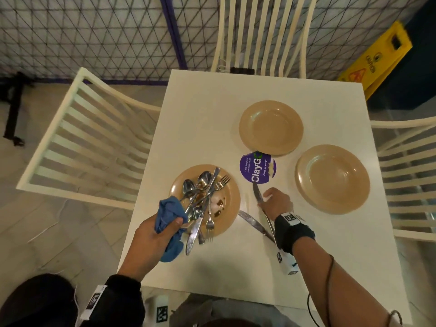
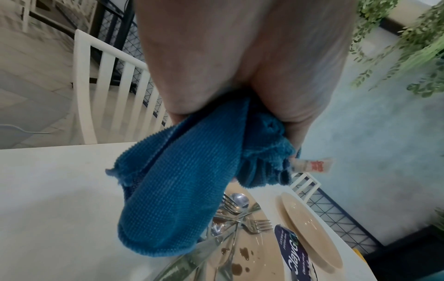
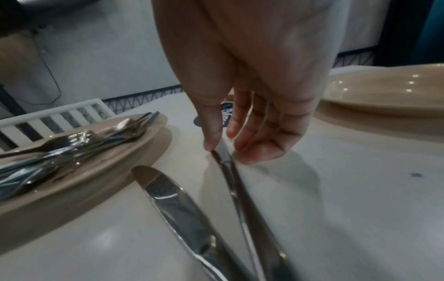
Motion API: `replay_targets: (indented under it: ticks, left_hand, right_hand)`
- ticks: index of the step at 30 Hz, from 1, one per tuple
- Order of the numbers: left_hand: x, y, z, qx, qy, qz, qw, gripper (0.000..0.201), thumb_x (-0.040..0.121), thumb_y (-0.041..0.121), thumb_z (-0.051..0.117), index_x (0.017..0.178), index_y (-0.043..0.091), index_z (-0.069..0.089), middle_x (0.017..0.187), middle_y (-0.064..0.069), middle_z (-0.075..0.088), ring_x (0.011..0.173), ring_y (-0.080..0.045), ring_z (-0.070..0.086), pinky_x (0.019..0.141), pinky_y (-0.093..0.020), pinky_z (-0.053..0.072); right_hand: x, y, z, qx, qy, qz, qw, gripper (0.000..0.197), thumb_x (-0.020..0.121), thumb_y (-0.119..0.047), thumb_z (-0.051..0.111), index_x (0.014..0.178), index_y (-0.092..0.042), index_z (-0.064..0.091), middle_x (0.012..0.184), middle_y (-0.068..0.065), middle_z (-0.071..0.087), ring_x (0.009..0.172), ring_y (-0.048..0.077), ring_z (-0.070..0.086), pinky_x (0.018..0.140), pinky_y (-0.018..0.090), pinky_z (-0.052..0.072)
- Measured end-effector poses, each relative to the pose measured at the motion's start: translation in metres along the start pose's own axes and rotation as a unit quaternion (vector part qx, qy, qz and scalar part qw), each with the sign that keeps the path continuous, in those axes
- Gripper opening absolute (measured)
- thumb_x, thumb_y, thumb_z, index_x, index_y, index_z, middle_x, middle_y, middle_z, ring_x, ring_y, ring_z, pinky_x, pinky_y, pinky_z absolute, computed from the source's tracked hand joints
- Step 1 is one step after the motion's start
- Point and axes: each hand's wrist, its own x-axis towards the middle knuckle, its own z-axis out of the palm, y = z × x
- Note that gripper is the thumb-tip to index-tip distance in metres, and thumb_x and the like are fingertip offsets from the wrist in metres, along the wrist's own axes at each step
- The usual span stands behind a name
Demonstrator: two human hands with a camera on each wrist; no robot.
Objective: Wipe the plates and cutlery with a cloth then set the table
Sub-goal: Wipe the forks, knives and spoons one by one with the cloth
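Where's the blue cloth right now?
In the head view the blue cloth is bunched in the left hand, held over the near-left edge of the dirty plate that carries the pile of cutlery.

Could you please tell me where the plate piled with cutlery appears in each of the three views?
Head: the plate piled with cutlery lies left of centre, beside the left hand.
Left wrist: its stained surface shows at the bottom, under the blue cloth.
Right wrist: it sits at the left edge.
Shared landmark: the purple round sticker.
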Motion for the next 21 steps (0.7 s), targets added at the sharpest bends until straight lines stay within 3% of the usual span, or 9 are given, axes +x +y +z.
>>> replay_targets:
  ticks: [2, 4, 7, 10, 13, 15, 17, 19, 21]
  left_hand:
    - [0.001, 0.000, -0.003, -0.007, 0.007, -0.006, 1.000, 0.013, 0.093, 0.027, 0.069, 0.090, 0.014, 0.069, 0.079, -0.004, 0.074, 0.070, -0.013, 0.068, 0.059, -0.027, 0.050]
    - [0.003, -0.001, -0.008, -0.017, 0.016, -0.010, 1.000, 0.011, 0.093, 0.027, 0.069, 0.090, 0.016, 0.068, 0.078, -0.002, 0.073, 0.067, -0.007, 0.067, 0.055, -0.023, 0.050]
    - [0.004, -0.002, -0.018, -0.035, 0.030, -0.012, 0.999, 0.010, 0.095, 0.024, 0.067, 0.090, 0.014, 0.067, 0.072, -0.005, 0.072, 0.062, -0.002, 0.066, 0.054, -0.024, 0.050]
    - [0.005, -0.005, -0.029, -0.055, 0.038, -0.016, 0.998, 0.007, 0.096, 0.023, 0.066, 0.091, 0.018, 0.068, 0.076, -0.001, 0.075, 0.067, -0.001, 0.069, 0.057, -0.027, 0.050]
    - [0.005, -0.013, -0.039, -0.065, 0.044, -0.016, 0.997, 0.006, 0.095, 0.022, 0.066, 0.093, 0.017, 0.069, 0.080, -0.004, 0.076, 0.068, 0.000, 0.069, 0.054, -0.023, 0.048]
    - [0.005, -0.022, -0.044, -0.070, 0.050, -0.021, 0.996, 0.008, 0.095, 0.023, 0.067, 0.093, 0.015, 0.070, 0.081, -0.006, 0.076, 0.069, -0.005, 0.070, 0.050, -0.022, 0.048]
    - [0.003, -0.032, -0.048, -0.081, 0.051, -0.030, 0.995, 0.012, 0.094, 0.024, 0.068, 0.093, 0.012, 0.070, 0.082, -0.012, 0.076, 0.074, -0.021, 0.072, 0.047, -0.019, 0.048]
    - [-0.001, -0.041, -0.050, -0.092, 0.051, -0.040, 0.994, 0.017, 0.095, 0.025, 0.068, 0.092, 0.008, 0.070, 0.082, -0.018, 0.075, 0.077, -0.036, 0.070, 0.045, -0.018, 0.046]
    - [-0.006, -0.048, -0.052, -0.103, 0.044, -0.042, 0.993, 0.019, 0.095, 0.025, 0.067, 0.092, 0.006, 0.070, 0.081, -0.019, 0.074, 0.077, -0.039, 0.069, 0.053, -0.026, 0.051]
  right_hand:
    - [-0.011, -0.011, -0.001, 0.016, 0.037, -0.022, 0.999, 0.026, 0.091, -0.042, 0.064, 0.107, -0.022, 0.063, 0.107, 0.003, 0.066, 0.098, 0.023, 0.062, 0.086, 0.033, 0.047]
    - [-0.030, -0.030, 0.000, 0.017, 0.035, -0.060, 0.997, 0.019, 0.095, -0.031, 0.056, 0.106, -0.018, 0.064, 0.104, 0.004, 0.065, 0.094, 0.021, 0.059, 0.083, 0.032, 0.046]
    - [-0.063, -0.063, 0.015, 0.020, -0.024, -0.120, 0.992, 0.020, 0.098, -0.029, 0.049, 0.094, -0.018, 0.066, 0.086, 0.002, 0.057, 0.081, 0.015, 0.058, 0.080, 0.030, 0.051]
    - [-0.080, -0.094, 0.040, 0.048, -0.084, -0.146, 0.985, 0.025, 0.099, -0.032, 0.051, 0.076, -0.025, 0.058, 0.077, -0.007, 0.061, 0.069, 0.008, 0.058, 0.069, 0.026, 0.049]
    - [-0.083, -0.126, 0.061, 0.015, -0.088, -0.173, 0.981, 0.033, 0.100, -0.038, 0.049, 0.071, -0.025, 0.057, 0.078, -0.004, 0.064, 0.074, 0.014, 0.064, 0.079, 0.034, 0.055]
    - [-0.082, -0.145, 0.073, -0.061, -0.065, -0.216, 0.972, 0.029, 0.101, -0.037, 0.045, 0.085, -0.023, 0.064, 0.089, -0.003, 0.067, 0.081, 0.017, 0.065, 0.077, 0.033, 0.052]
    - [-0.081, -0.160, 0.083, -0.126, -0.049, -0.285, 0.949, 0.019, 0.100, -0.028, 0.049, 0.109, -0.020, 0.063, 0.117, 0.000, 0.061, 0.091, 0.021, 0.064, 0.073, 0.033, 0.047]
    - [-0.080, -0.172, 0.094, -0.186, -0.075, -0.345, 0.917, 0.035, 0.091, -0.022, 0.063, 0.126, -0.018, 0.056, 0.139, 0.006, 0.045, 0.106, 0.030, 0.061, 0.079, 0.043, 0.055]
    - [-0.080, -0.180, 0.102, -0.244, -0.104, -0.383, 0.885, 0.051, 0.084, -0.020, 0.072, 0.130, -0.016, 0.052, 0.141, 0.010, 0.039, 0.115, 0.033, 0.056, 0.086, 0.047, 0.055]
